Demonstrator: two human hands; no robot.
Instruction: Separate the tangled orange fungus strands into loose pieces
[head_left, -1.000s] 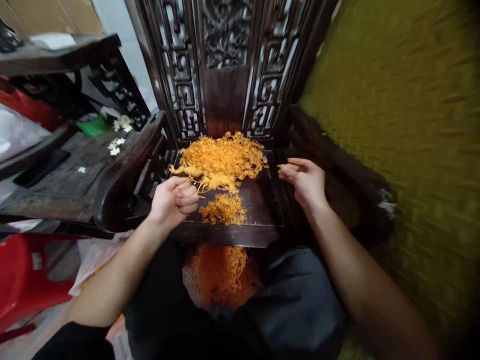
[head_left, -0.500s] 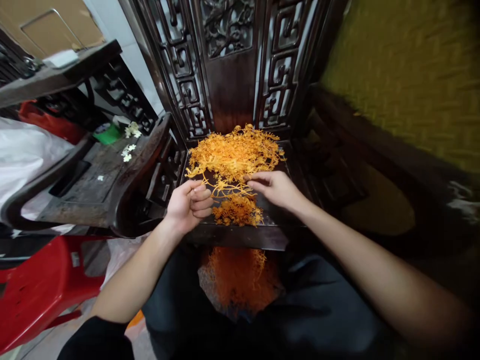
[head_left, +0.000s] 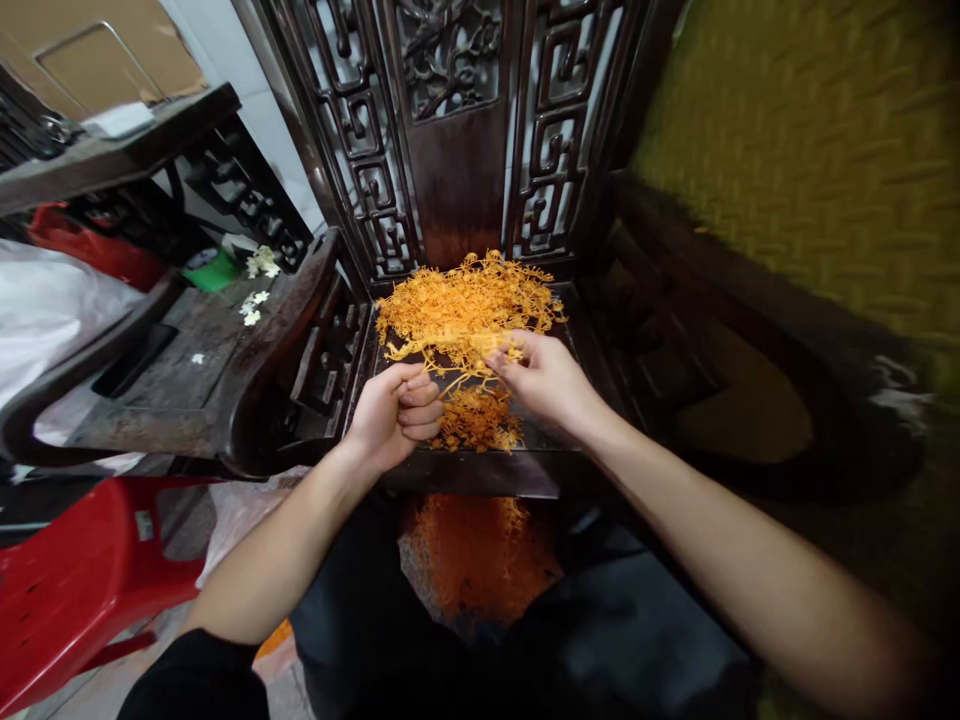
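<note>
A large heap of orange, thin-branched sprigs (head_left: 461,295) lies at the back of a dark wooden chair seat (head_left: 544,437). In front of it is a smaller orange clump (head_left: 480,420). My left hand (head_left: 397,415) is closed at the front left of the heap, pinching the stems of an orange sprig (head_left: 465,380). Opposite it, my right hand (head_left: 544,380) has thumb and fingers closed on the branching end of orange strands beside the heap. The exact grip of the fingertips is partly hidden.
Below the seat edge, between my legs, sits a bag of orange pieces (head_left: 480,560). A carved chair back (head_left: 461,180) rises behind the heap. To the left are a wooden armrest (head_left: 277,370), a red plastic stool (head_left: 67,590) and a white bag (head_left: 45,320). A yellow woven surface (head_left: 810,130) fills the right.
My left hand has shifted slightly right, and my right hand has moved a little, its fingers now closed around more of the orange strands. The hands are closer together.
</note>
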